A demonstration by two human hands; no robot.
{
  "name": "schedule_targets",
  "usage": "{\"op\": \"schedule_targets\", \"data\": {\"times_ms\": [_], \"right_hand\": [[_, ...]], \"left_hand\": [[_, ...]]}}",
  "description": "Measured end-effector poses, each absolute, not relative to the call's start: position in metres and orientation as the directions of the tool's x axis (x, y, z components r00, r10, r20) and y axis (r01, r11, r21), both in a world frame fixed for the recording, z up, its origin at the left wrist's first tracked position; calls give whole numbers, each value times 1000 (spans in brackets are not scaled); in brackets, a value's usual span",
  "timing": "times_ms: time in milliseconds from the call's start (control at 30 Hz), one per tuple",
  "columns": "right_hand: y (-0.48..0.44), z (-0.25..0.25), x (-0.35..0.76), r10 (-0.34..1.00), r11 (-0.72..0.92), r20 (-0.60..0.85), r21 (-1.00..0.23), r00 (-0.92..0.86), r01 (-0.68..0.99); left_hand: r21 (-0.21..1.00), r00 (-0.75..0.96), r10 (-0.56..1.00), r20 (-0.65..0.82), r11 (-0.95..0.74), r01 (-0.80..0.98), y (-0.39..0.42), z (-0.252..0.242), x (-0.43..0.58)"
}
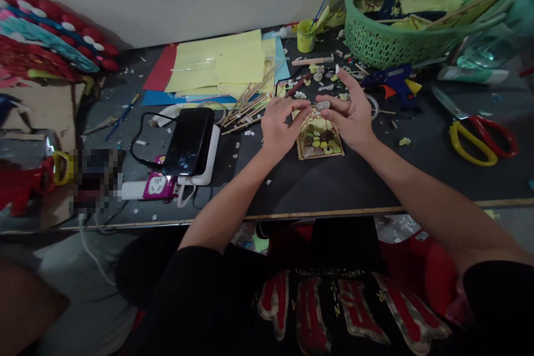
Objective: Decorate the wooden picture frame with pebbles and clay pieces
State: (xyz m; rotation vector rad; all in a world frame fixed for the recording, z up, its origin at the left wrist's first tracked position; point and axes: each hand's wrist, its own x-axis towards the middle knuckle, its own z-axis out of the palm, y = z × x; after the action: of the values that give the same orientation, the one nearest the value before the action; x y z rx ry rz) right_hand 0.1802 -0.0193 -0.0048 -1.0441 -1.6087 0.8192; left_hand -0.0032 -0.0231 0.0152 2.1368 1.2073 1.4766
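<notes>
A small arched card piece [319,142] covered with several glued pebbles lies on the dark table [317,189] in front of me. My left hand [280,125] rests at its left edge, fingers curled toward its top. My right hand [352,114] is at its right side and pinches a small pale pebble [322,105] just above the card's top, with the left fingertips close to the same pebble.
Phone on a white power bank [192,144] with cables lies to the left. Wooden sticks [246,107] and coloured paper sheets [221,64] sit behind. A blue glue gun [392,80], scissors [475,133] and a green basket [417,16] are on the right. Loose pebbles [321,80] lie beyond my hands.
</notes>
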Motion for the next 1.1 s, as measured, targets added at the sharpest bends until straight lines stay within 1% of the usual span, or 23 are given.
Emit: {"op": "schedule_targets", "data": {"times_ms": [33,100,233,400,600,733,933,1100], "right_hand": [[-19,-6,180,914,406,389,-884,-115,233],[-18,-9,181,900,437,423,-869,-109,232],[-20,-10,183,879,476,464,-842,-107,255],[-25,-2,183,879,475,464,-838,-108,269],[-27,0,185,869,493,480,-826,-117,274],[-28,-1,188,869,493,476,-816,-133,302],[-29,-2,187,863,506,483,-819,-152,270],[-29,-3,186,867,499,473,-824,-159,269]], "left_hand": [[587,150,733,664,-634,503,-23,17,-4],[537,175,697,695,-666,519,-23,18,-4],[488,239,667,706,-702,519,-23,15,-2],[477,252,682,687,-684,552,-24,13,-1],[495,264,689,675,-688,530,-22,11,0],[477,279,669,689,-709,520,-19,7,1],[449,283,660,695,-707,546,-19,3,3],[456,282,682,675,-686,567,-19,2,5]]}}
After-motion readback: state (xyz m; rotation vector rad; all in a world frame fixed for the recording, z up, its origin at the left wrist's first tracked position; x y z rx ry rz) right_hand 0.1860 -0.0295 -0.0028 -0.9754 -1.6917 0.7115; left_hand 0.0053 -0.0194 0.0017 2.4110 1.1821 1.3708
